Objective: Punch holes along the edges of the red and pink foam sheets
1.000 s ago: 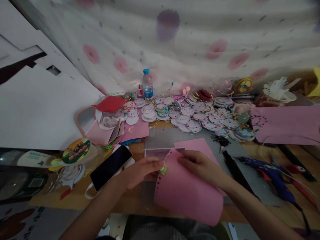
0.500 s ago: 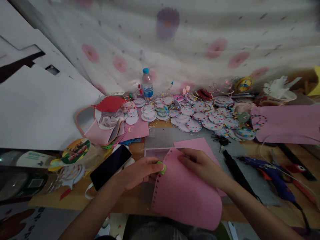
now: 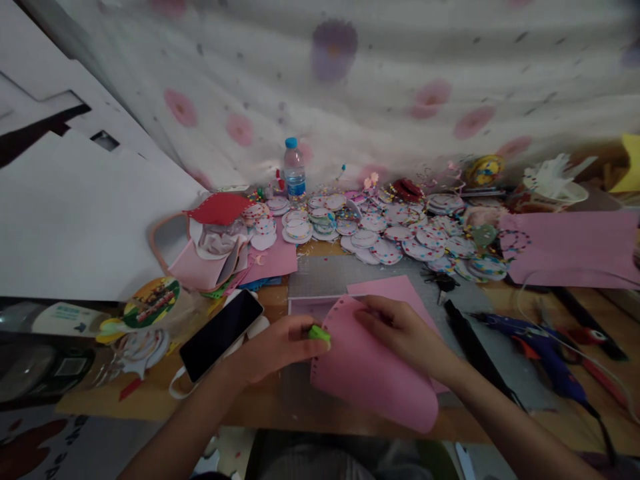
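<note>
My right hand (image 3: 393,327) pinches the upper edge of a pink foam-like sheet (image 3: 373,373). The sheet bends downward toward me, and a row of small punched holes runs along its left edge. In my left hand (image 3: 287,343) is a small green hole punch (image 3: 319,334), gripped between thumb and fingers right at that holed edge. Whether its jaws are over the sheet I cannot make out. Beneath lies a second pink sheet (image 3: 407,293), on the grey cutting mat (image 3: 320,273). A shallow clear tray (image 3: 300,305) is partly hidden under my hands.
Left of my hands lies a phone (image 3: 223,333). Many round decorated discs (image 3: 375,233) pile up at the back beside a water bottle (image 3: 295,170). To the right are keys (image 3: 443,283), a black stick-like tool (image 3: 473,347) and a blue glue gun (image 3: 535,347).
The green punch has turned in my left hand, with the thumb now across it. The pink sheet's lower end has lifted a little and curls more. My right hand stays at the upper edge.
</note>
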`<move>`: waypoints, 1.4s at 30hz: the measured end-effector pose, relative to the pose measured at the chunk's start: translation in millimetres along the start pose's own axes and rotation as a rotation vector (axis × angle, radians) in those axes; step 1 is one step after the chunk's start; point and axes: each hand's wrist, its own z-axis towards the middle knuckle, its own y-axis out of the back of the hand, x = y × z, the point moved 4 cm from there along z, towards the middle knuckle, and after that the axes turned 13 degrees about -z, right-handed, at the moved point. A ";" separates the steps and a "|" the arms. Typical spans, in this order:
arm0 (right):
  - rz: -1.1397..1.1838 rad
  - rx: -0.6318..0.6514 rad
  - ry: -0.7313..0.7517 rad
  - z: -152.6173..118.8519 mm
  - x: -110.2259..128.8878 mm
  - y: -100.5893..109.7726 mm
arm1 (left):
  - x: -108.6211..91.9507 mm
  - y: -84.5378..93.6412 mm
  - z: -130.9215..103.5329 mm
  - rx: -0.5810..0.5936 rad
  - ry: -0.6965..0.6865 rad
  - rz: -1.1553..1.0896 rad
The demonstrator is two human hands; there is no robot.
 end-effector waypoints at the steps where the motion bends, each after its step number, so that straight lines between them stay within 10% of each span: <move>1: -0.010 -0.003 0.005 0.4 -0.1 -0.3 | -0.9 -1.0 0.2 -0.005 -0.014 0.021; 25: -0.122 0.047 0.013 8.8 -14.8 -7.9 | 12.4 5.0 13.6 -0.097 -0.081 -0.108; 31: -0.396 -0.186 0.287 10.5 7.5 11.2 | 7.1 -1.5 15.1 -0.110 -0.197 0.152; 38: -0.265 0.543 0.506 37.7 50.1 -17.8 | 11.7 -13.8 28.5 0.012 -0.415 0.153; 42: -0.270 0.550 0.533 49.2 47.6 -26.6 | 12.0 -13.4 26.4 0.002 -0.412 0.159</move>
